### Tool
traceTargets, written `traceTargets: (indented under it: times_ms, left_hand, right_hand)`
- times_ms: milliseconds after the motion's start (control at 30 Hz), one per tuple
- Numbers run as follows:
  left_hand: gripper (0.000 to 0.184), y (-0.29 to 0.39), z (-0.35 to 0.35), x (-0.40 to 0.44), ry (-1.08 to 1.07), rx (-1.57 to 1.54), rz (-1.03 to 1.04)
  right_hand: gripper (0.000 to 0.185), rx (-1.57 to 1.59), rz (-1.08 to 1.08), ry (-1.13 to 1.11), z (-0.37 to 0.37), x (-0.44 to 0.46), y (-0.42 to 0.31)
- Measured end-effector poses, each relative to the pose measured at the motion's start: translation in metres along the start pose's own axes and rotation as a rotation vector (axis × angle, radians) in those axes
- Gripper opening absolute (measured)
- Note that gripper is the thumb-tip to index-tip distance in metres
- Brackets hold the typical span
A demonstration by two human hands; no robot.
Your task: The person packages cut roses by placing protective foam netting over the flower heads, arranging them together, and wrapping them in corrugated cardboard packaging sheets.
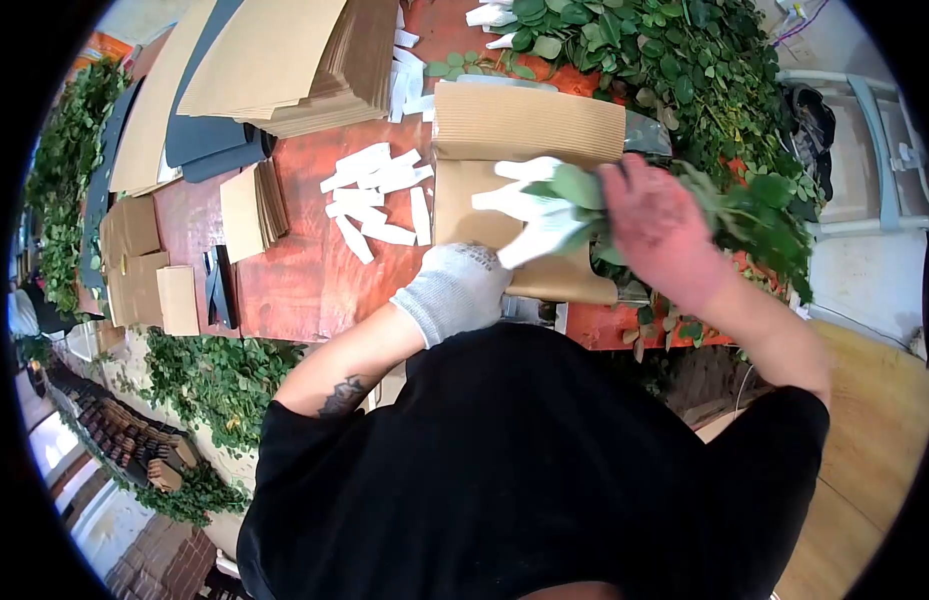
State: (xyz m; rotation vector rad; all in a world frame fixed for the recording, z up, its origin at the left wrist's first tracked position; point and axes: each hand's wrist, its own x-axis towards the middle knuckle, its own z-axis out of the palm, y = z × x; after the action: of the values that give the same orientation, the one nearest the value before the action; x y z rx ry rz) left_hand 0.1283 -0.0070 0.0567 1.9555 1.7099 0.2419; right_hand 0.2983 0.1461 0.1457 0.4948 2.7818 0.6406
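Note:
My right hand (659, 230), in a pink glove, is wrapped round a bunch of leafy stems (759, 205) above the right part of a corrugated cardboard sheet. White sleeves (539, 205) cover the ends of these stems and point left over the sheet. The cardboard sheet (529, 125) lies on the table with its far and near edges curling up. At its near left edge is my left hand (459, 285), in a grey-white knit glove; its fingers are largely hidden. Several loose white sleeves (369, 190) are scattered just left of the sheet.
A tall stack of cardboard sheets (284, 60) stands at the back left of the red table (284, 290). Smaller cardboard pieces (249, 210) and a black tool (219, 285) lie left. Leafy stems (684, 70) pile up at the back right, beside a folding chair (884, 160).

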Motion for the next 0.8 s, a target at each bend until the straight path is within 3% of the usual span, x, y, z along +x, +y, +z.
traceTargets:
  times_ms: [33, 167, 233, 300, 333, 367, 400, 467, 533, 567, 600, 667, 700, 767, 800]
  left_hand:
    - [0.016, 0.0, 0.0, -0.002, 0.009, -0.012, -0.026]
    - [0.018, -0.008, 0.013, 0.001, 0.032, -0.036, 0.016]
    - [0.02, -0.004, 0.003, -0.001, -0.018, -0.064, -0.016]
    - [0.023, -0.005, -0.002, -0.004, -0.073, -0.1, -0.055]
    - [0.028, -0.01, -0.001, -0.008, -0.002, -0.119, 0.017]
    - [0.033, -0.017, -0.002, -0.011, 0.067, -0.136, 0.091]
    - [0.04, -0.024, -0.014, -0.015, -0.021, -0.219, 0.107]
    - [0.039, -0.038, -0.032, -0.022, 0.031, -0.372, 0.193]
    - [0.035, -0.054, -0.044, -0.023, 0.059, -0.545, 0.054]
    - [0.028, -0.049, -0.055, -0.02, 0.093, -0.576, -0.157]
    - [0.028, -0.053, -0.047, -0.016, 0.073, -0.576, -0.167]
    - [0.026, -0.076, -0.022, 0.0, 0.273, -0.262, 0.056]
    - [0.025, -0.082, -0.012, 0.004, 0.234, -0.276, 0.027]
    - [0.024, -0.082, -0.01, 0.005, 0.214, -0.333, -0.009]
    - [0.023, -0.082, -0.008, 0.005, 0.2, -0.399, -0.034]
  right_hand:
    - [0.041, 0.186, 0.073, -0.18, -0.008, 0.02, -0.017]
    - [0.05, 0.268, 0.007, -0.088, 0.042, 0.046, -0.052]
    - [0.065, 0.2, -0.086, -0.282, 0.052, 0.05, -0.063]
    - [0.073, 0.243, -0.159, -0.234, 0.076, 0.039, -0.05]
    - [0.081, 0.294, -0.223, -0.189, 0.084, 0.033, -0.046]
    - [0.09, 0.482, -0.22, -0.501, 0.042, 0.043, -0.027]
    - [0.084, 0.631, -0.174, -0.361, 0.037, 0.032, -0.015]
    - [0.075, 0.416, -0.101, -0.043, 0.041, 0.017, -0.007]
    - [0.069, 0.501, -0.119, 0.003, 0.03, 0.016, -0.009]
    - [0.064, 0.569, -0.146, 0.051, 0.027, 0.016, -0.014]
    - [0.049, 0.614, -0.227, 0.035, 0.026, 0.019, -0.024]
    - [0.039, 0.617, -0.266, -0.205, 0.039, 0.033, -0.046]
    - [0.039, 0.628, -0.271, -0.198, 0.055, 0.033, -0.05]
    - [0.032, 0.578, -0.359, 0.181, 0.077, 0.036, -0.058]
    - [0.032, 0.593, -0.363, 0.181, 0.085, 0.039, -0.057]
